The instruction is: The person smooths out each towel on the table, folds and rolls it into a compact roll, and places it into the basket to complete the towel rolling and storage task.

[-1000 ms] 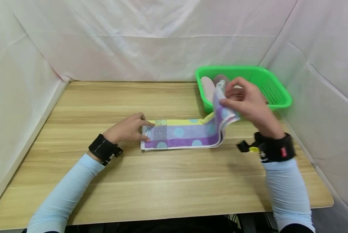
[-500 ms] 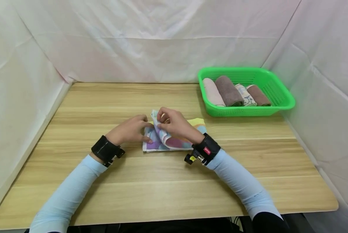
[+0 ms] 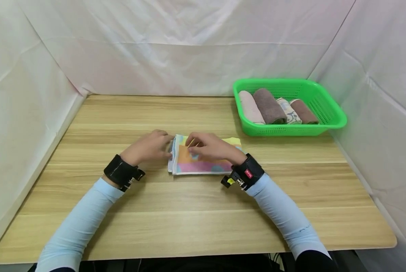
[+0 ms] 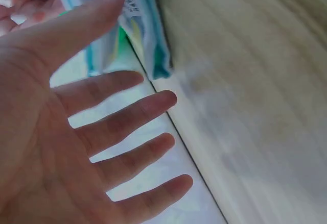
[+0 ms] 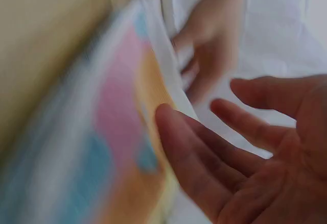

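A folded towel (image 3: 206, 167) with yellow, orange and pink bands and blue dots lies mid-table in the head view, its layers showing at the left edge. My left hand (image 3: 147, 148) is at that edge; in the left wrist view its four fingers (image 4: 130, 109) are spread straight and the thumb lies against the towel's end (image 4: 148, 35). Over the towel's top is my right hand (image 3: 211, 147). Its relaxed fingers (image 5: 176, 132) show in the right wrist view close to the cloth, with nothing between them and the thumb.
A green plastic basket (image 3: 295, 131) stands at the back right of the wooden table (image 3: 189, 219). Inside are several rolled towels: pale pink (image 3: 250, 107), grey-brown (image 3: 269, 105), patterned white (image 3: 289, 111) and brown (image 3: 304, 111). White cloth walls (image 3: 175, 68) rise behind and at both sides.
My right hand has carried the towel's right end over to the left, folding it onto the rest, and has let it go. The left hand has drawn slightly back at the left edge.
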`<action>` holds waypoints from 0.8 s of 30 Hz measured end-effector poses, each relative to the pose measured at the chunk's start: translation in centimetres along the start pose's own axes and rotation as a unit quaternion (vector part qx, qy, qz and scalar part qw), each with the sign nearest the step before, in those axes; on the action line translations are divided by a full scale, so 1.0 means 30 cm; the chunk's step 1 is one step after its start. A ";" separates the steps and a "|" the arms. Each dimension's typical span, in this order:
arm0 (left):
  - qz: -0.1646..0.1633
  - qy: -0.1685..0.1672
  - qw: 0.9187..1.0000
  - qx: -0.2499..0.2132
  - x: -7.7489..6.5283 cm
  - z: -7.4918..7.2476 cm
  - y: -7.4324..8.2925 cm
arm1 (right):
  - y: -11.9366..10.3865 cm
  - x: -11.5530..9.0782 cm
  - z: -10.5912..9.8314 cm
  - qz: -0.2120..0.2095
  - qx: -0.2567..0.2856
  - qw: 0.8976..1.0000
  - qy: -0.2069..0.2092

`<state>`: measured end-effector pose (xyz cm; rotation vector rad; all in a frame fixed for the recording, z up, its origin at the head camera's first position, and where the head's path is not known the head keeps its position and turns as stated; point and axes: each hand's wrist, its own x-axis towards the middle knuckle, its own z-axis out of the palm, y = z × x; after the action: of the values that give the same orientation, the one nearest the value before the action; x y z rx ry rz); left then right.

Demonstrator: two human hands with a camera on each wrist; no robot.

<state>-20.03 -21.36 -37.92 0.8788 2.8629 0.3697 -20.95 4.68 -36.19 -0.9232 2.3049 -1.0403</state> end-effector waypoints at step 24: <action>0.106 0.090 0.990 -0.004 -0.027 -0.046 0.165 | 0.151 -0.130 -0.099 0.048 -0.293 0.955 -0.005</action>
<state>-16.96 -18.13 -35.24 1.2115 2.9322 0.5074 -21.94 11.18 -37.41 -1.0010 2.6682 -0.2978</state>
